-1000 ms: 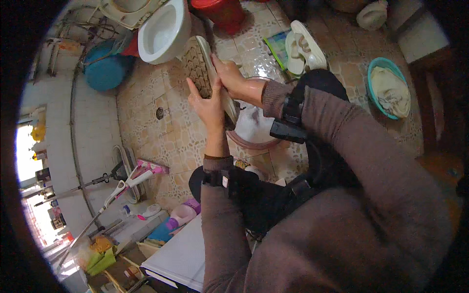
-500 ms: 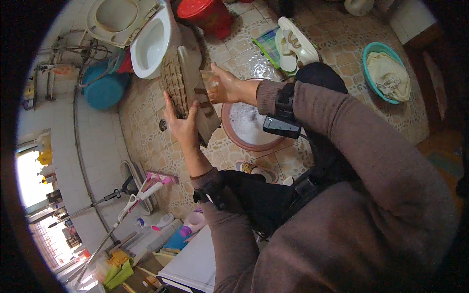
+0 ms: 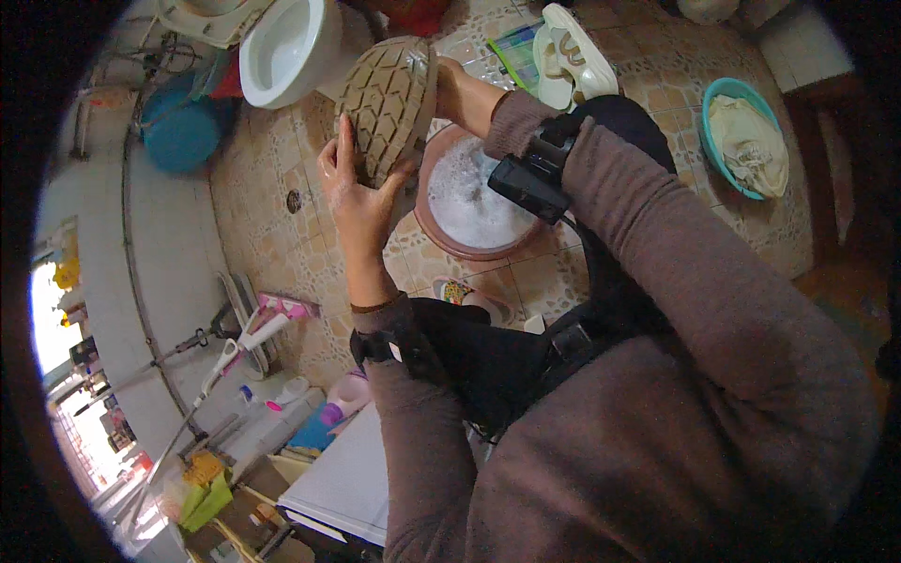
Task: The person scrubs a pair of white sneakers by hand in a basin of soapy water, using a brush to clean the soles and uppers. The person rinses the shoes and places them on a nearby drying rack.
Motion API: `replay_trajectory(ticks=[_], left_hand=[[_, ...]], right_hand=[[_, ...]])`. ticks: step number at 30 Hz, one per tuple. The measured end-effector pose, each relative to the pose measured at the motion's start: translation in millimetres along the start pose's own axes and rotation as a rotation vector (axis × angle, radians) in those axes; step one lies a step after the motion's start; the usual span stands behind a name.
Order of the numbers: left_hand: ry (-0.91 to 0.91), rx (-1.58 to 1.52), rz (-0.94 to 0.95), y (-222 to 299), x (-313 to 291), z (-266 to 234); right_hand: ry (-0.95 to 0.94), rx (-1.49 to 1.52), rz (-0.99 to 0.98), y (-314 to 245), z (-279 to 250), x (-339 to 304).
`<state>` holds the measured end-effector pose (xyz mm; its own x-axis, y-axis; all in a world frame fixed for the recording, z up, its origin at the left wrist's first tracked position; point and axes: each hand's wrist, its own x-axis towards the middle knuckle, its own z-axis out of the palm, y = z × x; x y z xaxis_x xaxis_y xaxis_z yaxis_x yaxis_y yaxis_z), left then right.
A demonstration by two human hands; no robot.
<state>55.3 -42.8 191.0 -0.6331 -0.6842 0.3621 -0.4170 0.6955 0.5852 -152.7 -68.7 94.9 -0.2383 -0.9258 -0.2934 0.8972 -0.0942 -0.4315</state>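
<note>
A shoe (image 3: 387, 105) with a brown, grooved sole is held up over the floor, its sole turned toward me. My left hand (image 3: 361, 202) grips its lower end, thumb on one side and fingers on the other. Beyond the shoe's right edge is my right hand (image 3: 462, 96); its fingers are hidden behind the shoe, so I cannot see what they hold. Just below and right of the shoe, a brown basin (image 3: 485, 253) on the floor contains white, foamy water (image 3: 474, 206).
White shoes (image 3: 593, 70) lie by a green packet (image 3: 516, 54) beyond the basin. At right stands a teal tub (image 3: 710, 141) with pale cloth (image 3: 749, 141). A toilet (image 3: 282, 61), blue basin (image 3: 178, 136) and pink-headed mop (image 3: 289, 306) are on the left.
The shoe has moved up slightly and turned, so its sole now faces me more fully. My right hand's fingers, visible before beside the shoe, are now behind it.
</note>
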Motion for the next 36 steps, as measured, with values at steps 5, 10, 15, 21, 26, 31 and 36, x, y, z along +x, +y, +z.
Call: replay_trajectory(ticks=[5, 10, 15, 21, 26, 31, 36], left_hand=[[-0.036, 0.002, -0.01, -2.0, -5.7, -2.0], [-0.05, -0.018, 0.017, -15.3, -14.4, -0.7], [-0.015, -0.148, -0.053, -36.6, -19.7, -11.1], [0.121, -1.449, -0.481, -62.7, -32.3, -38.0], [-0.139, -2.588, -0.521, -64.6, -46.3, -15.5], [0.007, -2.438, -0.497, -36.4, -81.6, 2.7], [0.299, -2.043, -0.517, 8.7, -112.7, 19.8]], right_hand=[[-0.029, 0.036, 0.047, 4.3, -3.4, -4.5], [-0.054, -0.064, 0.054, 12.0, -11.6, -1.5], [-0.013, -0.104, -0.025, 18.1, 0.7, -17.5], [0.048, -0.408, 0.243, 4.7, 13.2, -51.4], [-0.157, -0.835, 0.102, -6.4, 21.7, -70.6], [-0.379, -1.149, -0.229, -23.2, 47.2, -108.0], [-0.699, -1.511, -0.666, -17.6, 82.5, -163.0]])
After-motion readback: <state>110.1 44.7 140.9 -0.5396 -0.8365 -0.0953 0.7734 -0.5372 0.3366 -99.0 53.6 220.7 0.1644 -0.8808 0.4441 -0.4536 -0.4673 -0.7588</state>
